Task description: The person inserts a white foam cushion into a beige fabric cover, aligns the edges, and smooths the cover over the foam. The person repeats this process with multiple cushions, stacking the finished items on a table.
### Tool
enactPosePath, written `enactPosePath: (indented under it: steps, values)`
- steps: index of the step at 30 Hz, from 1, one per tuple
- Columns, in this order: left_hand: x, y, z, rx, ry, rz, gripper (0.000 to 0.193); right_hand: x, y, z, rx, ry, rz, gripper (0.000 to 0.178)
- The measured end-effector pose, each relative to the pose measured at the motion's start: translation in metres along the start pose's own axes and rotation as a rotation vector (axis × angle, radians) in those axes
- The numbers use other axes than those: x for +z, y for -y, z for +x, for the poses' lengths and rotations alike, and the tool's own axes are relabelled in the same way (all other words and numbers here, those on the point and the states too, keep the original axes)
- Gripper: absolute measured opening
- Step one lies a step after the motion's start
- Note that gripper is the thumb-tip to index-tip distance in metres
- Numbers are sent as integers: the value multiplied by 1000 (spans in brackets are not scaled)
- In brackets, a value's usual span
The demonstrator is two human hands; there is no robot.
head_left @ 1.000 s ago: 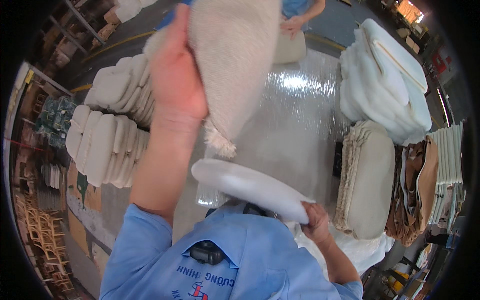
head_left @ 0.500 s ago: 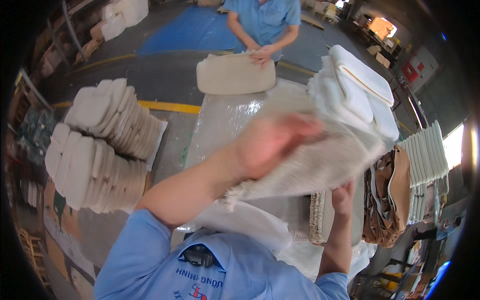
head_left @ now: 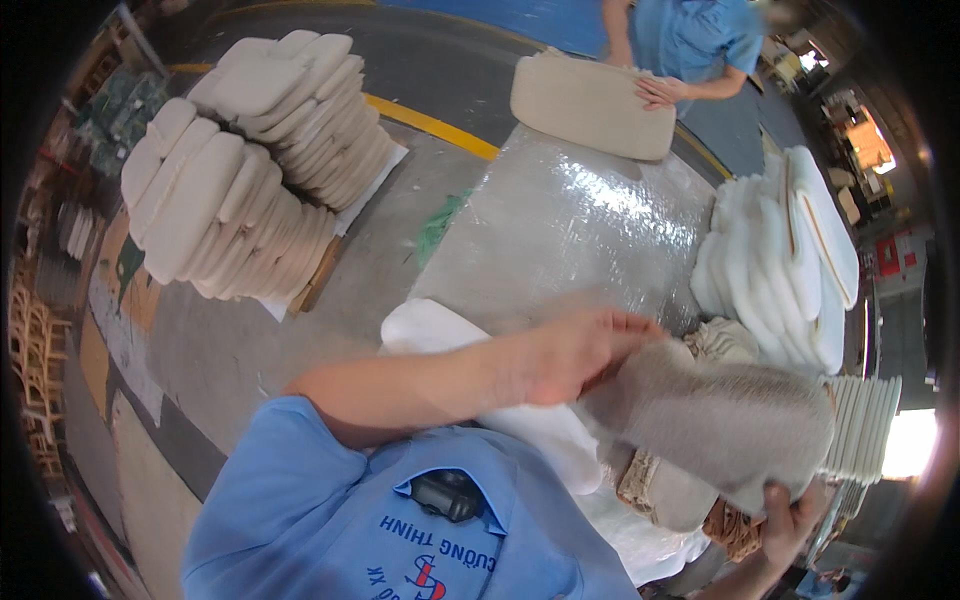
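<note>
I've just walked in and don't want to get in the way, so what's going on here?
A person is handling a greyish-beige fabric cover. The right hand holds its near edge; the left hand is blurred at its other end, so its grip is unclear. A white pad shows beneath the left forearm. Across the table, a co-worker has a hand on a beige cushion. More cushions stand stacked at left.

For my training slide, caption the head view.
Right hand gripping one end of a beige fabric cover, left hand at the other, near stacked white cushions.
</note>
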State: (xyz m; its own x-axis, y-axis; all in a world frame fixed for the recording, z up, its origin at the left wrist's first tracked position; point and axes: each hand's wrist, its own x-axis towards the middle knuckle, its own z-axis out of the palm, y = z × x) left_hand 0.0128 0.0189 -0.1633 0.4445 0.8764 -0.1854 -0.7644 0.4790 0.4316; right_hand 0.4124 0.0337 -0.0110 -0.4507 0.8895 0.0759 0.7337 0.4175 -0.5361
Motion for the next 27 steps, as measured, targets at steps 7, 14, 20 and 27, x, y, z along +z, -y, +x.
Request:
enactPosePath:
  steps: [7,14,20,27]
  values:
    - [-25,38,-43,-4,134,123,19,82,-34,55,-71,148,751,36]
    - [-55,34,-82,503,-452,839,19,331,77,113,105,426,1150,42]
    - [-73,47,-112,458,-768,697,16,325,98,107,243,590,907,44]
    - [-83,25,-138,460,-702,365,20,296,115,116,215,1313,619,30]
